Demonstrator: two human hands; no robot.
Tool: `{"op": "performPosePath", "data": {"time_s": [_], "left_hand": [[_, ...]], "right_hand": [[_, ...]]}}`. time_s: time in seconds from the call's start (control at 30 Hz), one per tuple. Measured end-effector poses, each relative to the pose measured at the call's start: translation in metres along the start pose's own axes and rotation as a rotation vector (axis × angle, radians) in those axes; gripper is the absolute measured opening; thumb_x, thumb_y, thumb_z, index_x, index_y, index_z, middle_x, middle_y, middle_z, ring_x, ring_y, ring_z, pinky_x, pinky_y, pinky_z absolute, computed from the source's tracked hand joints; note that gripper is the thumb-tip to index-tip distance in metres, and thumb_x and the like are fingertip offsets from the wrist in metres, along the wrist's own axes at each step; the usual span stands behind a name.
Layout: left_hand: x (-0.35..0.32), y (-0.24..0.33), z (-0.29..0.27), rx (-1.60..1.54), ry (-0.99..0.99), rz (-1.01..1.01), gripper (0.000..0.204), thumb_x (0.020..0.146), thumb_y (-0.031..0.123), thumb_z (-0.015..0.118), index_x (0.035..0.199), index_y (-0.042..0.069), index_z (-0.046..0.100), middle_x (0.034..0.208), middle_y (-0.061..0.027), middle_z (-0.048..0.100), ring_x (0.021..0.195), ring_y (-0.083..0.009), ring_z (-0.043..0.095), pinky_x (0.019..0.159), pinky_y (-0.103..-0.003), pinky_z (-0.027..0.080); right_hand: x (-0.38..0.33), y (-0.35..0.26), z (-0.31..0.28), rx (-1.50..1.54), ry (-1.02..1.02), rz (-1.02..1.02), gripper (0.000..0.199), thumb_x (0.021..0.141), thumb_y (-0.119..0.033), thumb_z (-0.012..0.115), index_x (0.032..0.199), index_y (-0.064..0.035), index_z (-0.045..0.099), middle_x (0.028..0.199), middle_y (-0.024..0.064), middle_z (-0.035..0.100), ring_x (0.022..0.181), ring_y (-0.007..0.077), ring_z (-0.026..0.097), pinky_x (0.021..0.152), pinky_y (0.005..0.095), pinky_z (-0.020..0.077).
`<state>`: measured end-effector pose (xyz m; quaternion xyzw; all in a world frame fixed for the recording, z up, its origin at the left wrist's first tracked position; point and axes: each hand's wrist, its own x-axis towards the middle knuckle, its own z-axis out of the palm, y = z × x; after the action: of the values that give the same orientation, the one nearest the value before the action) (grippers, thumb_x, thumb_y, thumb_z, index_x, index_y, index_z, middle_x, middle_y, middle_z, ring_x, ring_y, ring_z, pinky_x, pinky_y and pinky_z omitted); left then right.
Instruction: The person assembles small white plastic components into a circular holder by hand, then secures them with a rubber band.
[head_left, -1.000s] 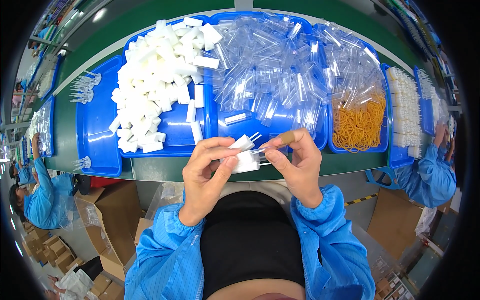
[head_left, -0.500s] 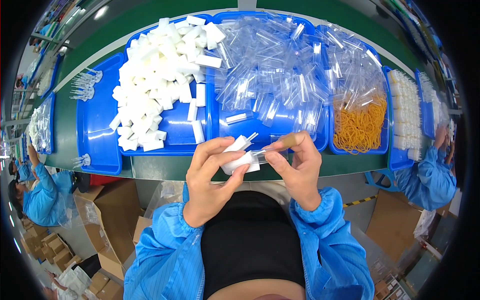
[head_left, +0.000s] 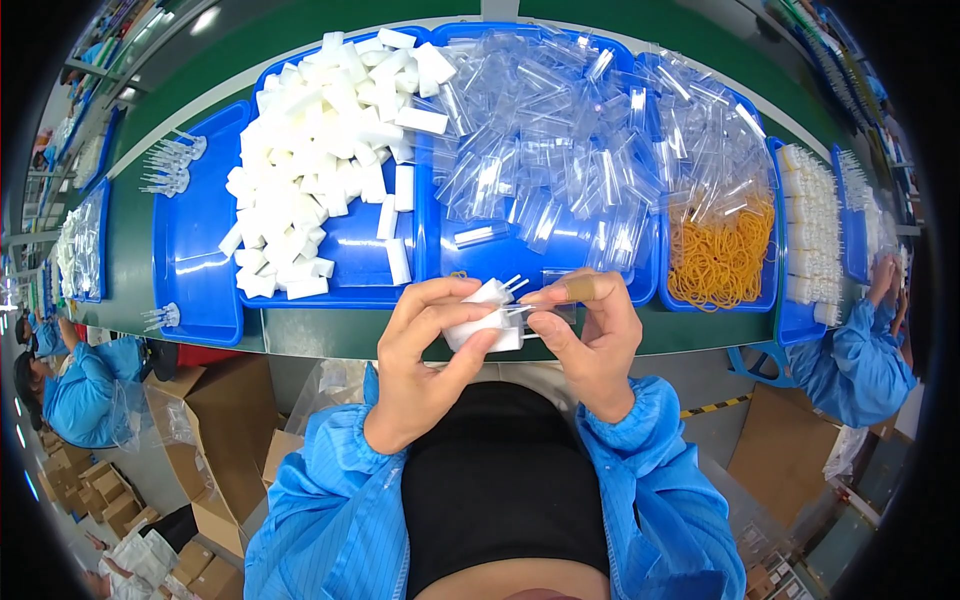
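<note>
Left hand [head_left: 425,355] clamped on white pieces [head_left: 508,338] with thin prongs pointing right; right hand [head_left: 595,340], thumb and forefinger pinching a clear plastic sleeve [head_left: 565,312], just beside them. Beyond the grip, plain white blocks [head_left: 300,180] leftward, clear sleeves [head_left: 540,130] straight ahead, orange rubber bands [head_left: 720,250] off right

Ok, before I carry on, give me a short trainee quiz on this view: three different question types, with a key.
1. True or false: the left hand holds white pieces with thin prongs.
2. Which things lie heaped against the yellow rubber bands? A: loose white blocks. B: clear plastic sleeves. C: cardboard boxes.
3. Fill in the colour: a finger of the right hand wears a ___ wrap.

Key: 1 true; 2 B; 3 brown.
</note>
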<state>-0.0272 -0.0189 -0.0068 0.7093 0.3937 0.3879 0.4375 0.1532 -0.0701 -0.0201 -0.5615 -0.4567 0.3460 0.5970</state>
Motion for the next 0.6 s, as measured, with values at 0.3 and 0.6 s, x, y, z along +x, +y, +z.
{"op": "performPosePath", "data": {"time_s": [0.3, 0.6], "left_hand": [[0.002, 0.004, 0.002, -0.007, 0.010, -0.024, 0.020, 0.080, -0.002, 0.074, 0.099, 0.002, 0.070, 0.116, -0.0147, 0.062, 0.101, -0.0265, 0.066, 0.085, -0.033, 0.053], [0.002, 0.008, -0.001, 0.120, -0.006, 0.076, 0.035, 0.078, -0.002, 0.077, 0.112, 0.003, 0.072, 0.120, -0.0142, 0.061, 0.104, -0.0262, 0.065, 0.086, -0.033, 0.054]], "right_hand": [[-0.003, 0.003, -0.001, -0.046, -0.045, -0.017, 0.025, 0.080, -0.014, 0.082, 0.094, -0.0044, 0.064, 0.092, 0.0060, 0.068, 0.088, 0.0150, 0.062, 0.077, 0.0277, 0.0486], [0.018, -0.012, -0.010, 0.116, -0.133, 0.143, 0.022, 0.084, -0.010, 0.078, 0.097, -0.0026, 0.061, 0.096, 0.0088, 0.068, 0.093, 0.0141, 0.065, 0.084, 0.0276, 0.0496]]}}
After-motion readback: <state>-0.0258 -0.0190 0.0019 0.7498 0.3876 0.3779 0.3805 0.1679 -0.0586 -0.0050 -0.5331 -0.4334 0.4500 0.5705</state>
